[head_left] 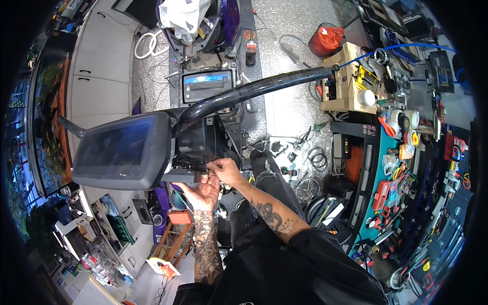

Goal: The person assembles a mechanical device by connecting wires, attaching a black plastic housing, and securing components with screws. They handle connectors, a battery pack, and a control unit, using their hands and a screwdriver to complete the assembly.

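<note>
My left hand [201, 194] is palm up below the dark front column [195, 142] of a scooter-like vehicle. Its thumb stretches out to the side and its fingers point up beside the column; I see nothing gripped in it. Right against those fingers, my right hand [227, 171] is closed in a pinch at the column's lower edge. Whatever its fingertips hold is too small and hidden to make out. Above and left of both hands sits a large display unit [122, 150] with a dark screen. A black handlebar [254, 89] runs from it toward the upper right.
Ahead lies an open bay with a black battery-like box [206, 86]. A cordless drill [250, 53] stands beside it. Small parts and a wheel [307, 189] are on the floor at right. A wooden bench [345, 84] and a tool-covered teal worktop [378, 203] stand farther right.
</note>
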`<state>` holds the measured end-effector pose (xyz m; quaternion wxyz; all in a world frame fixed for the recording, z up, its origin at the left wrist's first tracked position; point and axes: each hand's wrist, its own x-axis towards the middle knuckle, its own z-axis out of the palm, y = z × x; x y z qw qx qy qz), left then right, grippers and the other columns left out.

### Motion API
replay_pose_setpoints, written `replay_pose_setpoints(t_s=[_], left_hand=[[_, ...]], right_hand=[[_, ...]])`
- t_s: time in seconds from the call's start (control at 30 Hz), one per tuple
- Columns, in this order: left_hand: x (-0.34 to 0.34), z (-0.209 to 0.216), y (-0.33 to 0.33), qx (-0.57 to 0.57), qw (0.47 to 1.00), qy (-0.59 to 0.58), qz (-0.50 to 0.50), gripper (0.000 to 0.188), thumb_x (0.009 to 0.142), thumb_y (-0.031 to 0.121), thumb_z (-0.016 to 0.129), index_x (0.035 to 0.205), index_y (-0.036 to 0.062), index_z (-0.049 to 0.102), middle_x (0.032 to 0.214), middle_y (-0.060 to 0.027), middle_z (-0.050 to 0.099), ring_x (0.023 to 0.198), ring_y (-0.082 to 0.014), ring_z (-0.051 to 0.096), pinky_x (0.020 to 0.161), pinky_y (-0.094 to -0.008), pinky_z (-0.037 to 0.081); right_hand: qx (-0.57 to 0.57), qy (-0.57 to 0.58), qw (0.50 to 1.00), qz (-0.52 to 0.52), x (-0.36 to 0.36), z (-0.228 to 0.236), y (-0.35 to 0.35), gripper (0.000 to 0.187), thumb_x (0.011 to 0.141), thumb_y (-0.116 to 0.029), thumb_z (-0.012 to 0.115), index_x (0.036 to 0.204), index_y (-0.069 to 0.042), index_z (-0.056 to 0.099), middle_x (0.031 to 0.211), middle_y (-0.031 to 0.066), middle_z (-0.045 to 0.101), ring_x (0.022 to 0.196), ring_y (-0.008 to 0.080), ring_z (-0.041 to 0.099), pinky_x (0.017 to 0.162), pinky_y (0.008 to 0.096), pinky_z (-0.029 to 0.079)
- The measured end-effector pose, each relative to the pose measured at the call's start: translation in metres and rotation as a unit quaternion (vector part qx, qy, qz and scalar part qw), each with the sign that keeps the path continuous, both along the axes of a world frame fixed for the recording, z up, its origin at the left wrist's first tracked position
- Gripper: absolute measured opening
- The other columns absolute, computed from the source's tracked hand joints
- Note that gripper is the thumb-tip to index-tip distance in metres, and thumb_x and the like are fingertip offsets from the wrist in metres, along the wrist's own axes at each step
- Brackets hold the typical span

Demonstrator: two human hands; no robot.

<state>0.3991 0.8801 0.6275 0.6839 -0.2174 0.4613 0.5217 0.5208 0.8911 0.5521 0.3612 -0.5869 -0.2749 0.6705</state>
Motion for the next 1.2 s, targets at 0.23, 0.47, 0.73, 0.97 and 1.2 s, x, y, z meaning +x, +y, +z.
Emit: replay_pose_setpoints(t_s=[0.23,0.47,0.73,0.97,1.2], left_hand=[[0.005,-0.005,0.003,-0.008,0.996,-0.08,0.042,0.105,0.059,0.09,0.074,0.116,0.0028,0.063,0.107,-0.0162,0.067,0.105,-0.0312,0.065,0.095,-0.0484,0.057],[0.004,-0.023,0.002,-0.012,0.997,-0.05,0.054,0.102,0.061,0.092,0.072,0.112,0.004,0.062,0.101,-0.0134,0.066,0.104,-0.0303,0.063,0.096,-0.0483,0.055],[0.009,-0.017,-0.001,0.045,0.996,-0.061,0.04,0.108,0.058,0.089,0.079,0.104,-0.0053,0.054,0.127,-0.0253,0.054,0.12,-0.0364,0.053,0.111,-0.0507,0.047],[-0.005,-0.007,-0.02,0.066,0.996,0.04,-0.048,0.096,0.087,0.075,0.068,0.141,-0.001,0.046,0.137,-0.0235,0.055,0.122,-0.0332,0.059,0.11,-0.0464,0.05],[-0.003,-0.033,-0.053,0.063,0.994,0.084,-0.021,0.038,0.105,0.03,0.057,0.132,0.0027,0.058,0.114,-0.0129,0.071,0.101,-0.0236,0.07,0.093,-0.04,0.058]], right_hand=[[0.051,-0.103,0.993,0.037,0.019,0.001,-0.022,0.028,0.101,-0.03,0.069,0.1,-0.002,0.075,0.073,0.0156,0.068,0.064,0.0133,0.061,0.062,0.0347,0.05],[0.069,0.147,0.986,-0.029,0.072,0.025,-0.027,0.016,0.101,-0.012,0.07,0.113,-0.002,0.072,0.089,-0.0071,0.066,0.079,0.0019,0.056,0.068,0.0214,0.044],[0.086,0.323,0.941,-0.058,0.115,0.073,-0.007,0.021,0.096,-0.007,0.064,0.115,0.0,0.07,0.082,-0.0021,0.059,0.073,0.009,0.047,0.068,0.0263,0.038],[0.036,0.088,0.954,0.284,0.114,0.067,0.007,0.028,0.099,-0.003,0.064,0.126,0.004,0.065,0.098,0.0076,0.073,0.092,0.0148,0.069,0.087,0.0301,0.055],[0.129,-0.159,0.951,0.232,0.097,0.083,0.038,0.03,0.098,0.004,0.057,0.127,0.004,0.065,0.096,0.0074,0.074,0.089,0.016,0.069,0.081,0.0301,0.057]])
